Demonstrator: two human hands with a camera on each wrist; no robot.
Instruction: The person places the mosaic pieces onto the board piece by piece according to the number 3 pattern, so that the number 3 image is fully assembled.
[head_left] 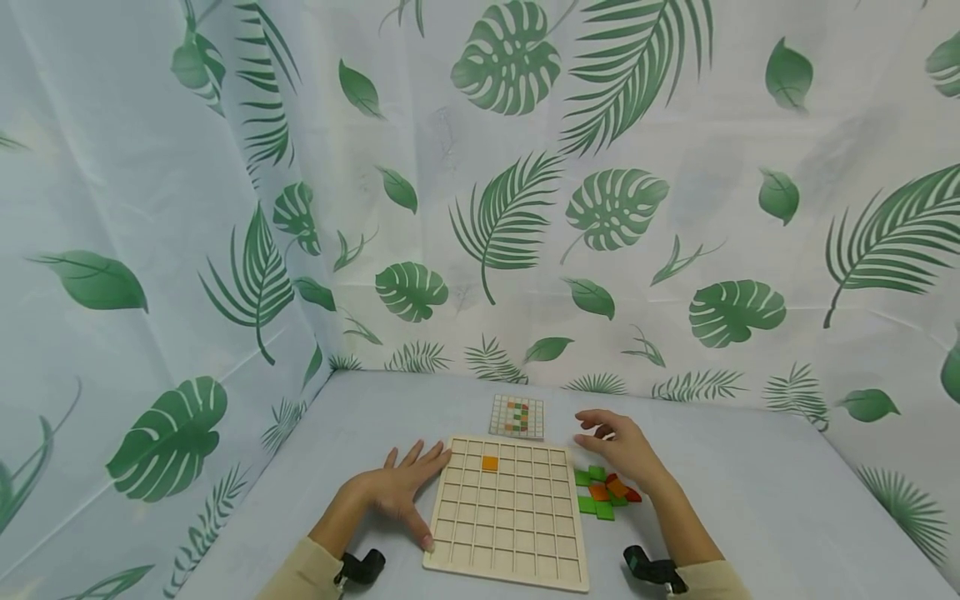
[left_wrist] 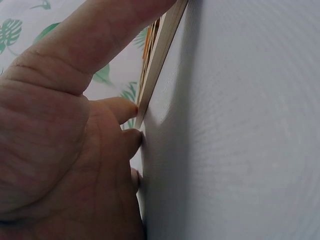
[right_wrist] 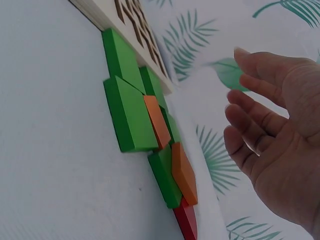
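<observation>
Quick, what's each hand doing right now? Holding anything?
Left hand: open, fingers spread, touching the wooden board's left edge.
Right hand: open, fingers loosely curled, holding nothing, raised near the coloured tiles.

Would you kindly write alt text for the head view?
A person's left hand touches the left edge of a pale wooden grid board bearing one orange square tile. The empty right hand hovers near green, orange and red tiles at the board's right; a printed grid card lies beyond.

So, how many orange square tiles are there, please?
3: one orange square tile on the pale wooden grid board, a second and a third in the coloured pile at its right; more may lie hidden.
</observation>
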